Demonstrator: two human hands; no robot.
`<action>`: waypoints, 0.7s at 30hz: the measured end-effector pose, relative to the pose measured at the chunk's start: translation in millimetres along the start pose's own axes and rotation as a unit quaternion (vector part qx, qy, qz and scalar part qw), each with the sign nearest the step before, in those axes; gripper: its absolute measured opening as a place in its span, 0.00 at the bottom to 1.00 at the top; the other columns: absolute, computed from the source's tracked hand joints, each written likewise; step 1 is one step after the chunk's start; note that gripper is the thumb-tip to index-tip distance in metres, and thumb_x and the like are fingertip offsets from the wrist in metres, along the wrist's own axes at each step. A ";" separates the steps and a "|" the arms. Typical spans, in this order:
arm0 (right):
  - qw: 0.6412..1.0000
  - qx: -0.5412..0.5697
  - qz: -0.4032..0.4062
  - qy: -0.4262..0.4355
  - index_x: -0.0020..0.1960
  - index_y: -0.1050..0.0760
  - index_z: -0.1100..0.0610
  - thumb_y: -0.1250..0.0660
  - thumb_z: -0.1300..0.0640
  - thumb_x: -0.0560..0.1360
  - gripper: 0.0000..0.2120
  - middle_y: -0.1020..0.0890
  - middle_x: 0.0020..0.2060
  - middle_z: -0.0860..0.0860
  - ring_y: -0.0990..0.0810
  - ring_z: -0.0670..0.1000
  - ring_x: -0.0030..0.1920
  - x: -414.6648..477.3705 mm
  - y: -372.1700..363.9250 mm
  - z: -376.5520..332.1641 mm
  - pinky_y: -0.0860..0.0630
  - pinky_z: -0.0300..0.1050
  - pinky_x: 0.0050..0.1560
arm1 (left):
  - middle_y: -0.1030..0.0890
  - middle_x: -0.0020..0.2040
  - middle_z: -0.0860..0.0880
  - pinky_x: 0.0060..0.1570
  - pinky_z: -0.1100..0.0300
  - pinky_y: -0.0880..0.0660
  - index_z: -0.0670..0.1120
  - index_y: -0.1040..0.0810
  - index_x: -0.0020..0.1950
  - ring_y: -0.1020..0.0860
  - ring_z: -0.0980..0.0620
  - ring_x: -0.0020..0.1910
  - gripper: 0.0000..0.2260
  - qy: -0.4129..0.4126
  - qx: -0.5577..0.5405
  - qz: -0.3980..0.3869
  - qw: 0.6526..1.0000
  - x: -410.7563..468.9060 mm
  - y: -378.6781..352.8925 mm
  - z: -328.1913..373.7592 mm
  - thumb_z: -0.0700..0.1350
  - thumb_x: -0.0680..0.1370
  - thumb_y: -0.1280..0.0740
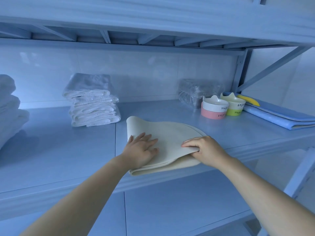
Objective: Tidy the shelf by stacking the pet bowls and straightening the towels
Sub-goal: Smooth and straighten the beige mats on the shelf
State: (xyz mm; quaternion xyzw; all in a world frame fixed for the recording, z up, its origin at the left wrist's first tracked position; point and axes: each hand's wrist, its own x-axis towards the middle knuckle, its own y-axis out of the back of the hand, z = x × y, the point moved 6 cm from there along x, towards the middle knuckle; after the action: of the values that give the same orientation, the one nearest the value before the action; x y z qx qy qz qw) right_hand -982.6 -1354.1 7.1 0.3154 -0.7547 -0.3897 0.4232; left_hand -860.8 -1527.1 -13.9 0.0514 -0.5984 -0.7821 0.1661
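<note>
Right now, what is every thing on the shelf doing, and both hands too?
Cream mat: folded over, at shelf front.
Left hand: open, flat on the mat.
Right hand: pinching the mat's edge.
White towels: stacked, uneven.
Bowls: two stacks, side by side.
Blue cloth: folded, flat.
Plastic bag: crumpled behind the bowls.

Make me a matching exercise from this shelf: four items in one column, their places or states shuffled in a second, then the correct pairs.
Items
1. cream mat
2. folded white towels
3. pink-based bowls
4. yellow object

Places or states
A. lying on the blue folded cloth at the far right
B. stacked beside the green-based bowls
C. folded over at the shelf's front edge, under the left hand, its edge pinched by the right hand
D. piled near the back wall, left of centre

Pairs: 1-C, 2-D, 3-B, 4-A
</note>
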 end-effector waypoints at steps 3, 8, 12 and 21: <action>1.000 -0.004 0.003 -0.006 0.51 0.18 0.52 0.36 0.70 0.65 0.20 0.17 0.53 0.44 0.21 0.44 0.57 -7.3 5.4 11.7 0.28 0.40 0.60 | 0.44 0.76 0.57 0.73 0.50 0.62 0.60 0.42 0.73 0.51 0.57 0.75 0.21 -0.010 0.043 -0.022 0.999 6.6 -8.8 12.0 0.58 0.80 0.49; 0.998 0.034 -0.023 -0.040 0.50 0.18 0.50 0.33 0.65 0.65 0.18 0.18 0.52 0.41 0.22 0.39 0.55 -10.2 5.7 26.5 0.31 0.31 0.59 | 0.46 0.76 0.58 0.72 0.49 0.62 0.62 0.44 0.73 0.50 0.59 0.75 0.21 -0.014 0.083 -0.032 0.996 8.5 -14.9 19.1 0.59 0.79 0.50; 0.983 0.144 -0.086 -0.074 0.47 0.18 0.44 0.27 0.56 0.63 0.14 0.18 0.50 0.37 0.24 0.32 0.53 -9.6 8.9 38.3 0.30 0.33 0.60 | 0.44 0.76 0.58 0.73 0.49 0.60 0.64 0.43 0.72 0.48 0.59 0.74 0.21 -0.010 0.091 -0.020 0.996 7.2 -12.7 20.2 0.59 0.79 0.49; 0.977 0.144 -0.159 0.001 0.48 0.19 0.44 0.21 0.44 0.58 0.19 0.21 0.54 0.36 0.27 0.28 0.54 0.0 -3.0 32.5 0.35 0.25 0.57 | 0.23 0.58 0.63 0.63 0.61 0.39 0.62 0.21 0.53 0.28 0.63 0.57 0.09 -0.056 0.039 0.119 0.991 -13.1 1.9 42.9 0.55 0.75 0.37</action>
State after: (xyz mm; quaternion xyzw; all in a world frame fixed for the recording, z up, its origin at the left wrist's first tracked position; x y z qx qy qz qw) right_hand -1010.9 -1345.2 -6.4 0.4893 -0.7429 -0.3388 0.3065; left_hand -860.1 -1483.9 -1.6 -0.0575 -0.6385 -0.7346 0.2222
